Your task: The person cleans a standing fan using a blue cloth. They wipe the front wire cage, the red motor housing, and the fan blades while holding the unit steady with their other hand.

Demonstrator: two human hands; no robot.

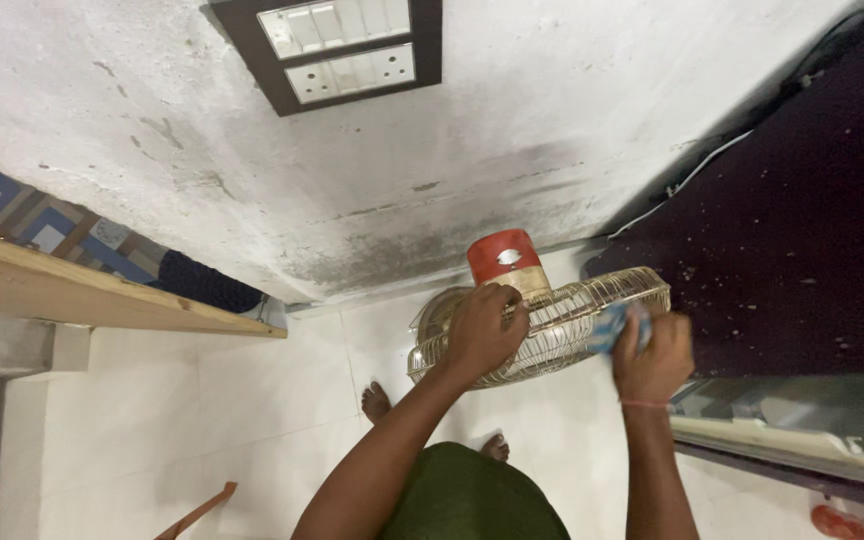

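A table fan with a cream wire guard (592, 300) and a red motor housing (503, 255) lies tilted above the white tiled floor. My left hand (484, 330) grips the guard's rear wires near the motor. My right hand (655, 352) presses a light blue cloth (612, 325) against the guard's right rim. My bare feet show below the fan.
A stained white wall (352, 150) with a dark-framed window (337, 45) rises behind. A wooden plank edge (102, 295) and patterned bedding sit at left. A dark speckled surface (802, 250) fills the right. An orange stick (197, 510) lies at the lower left.
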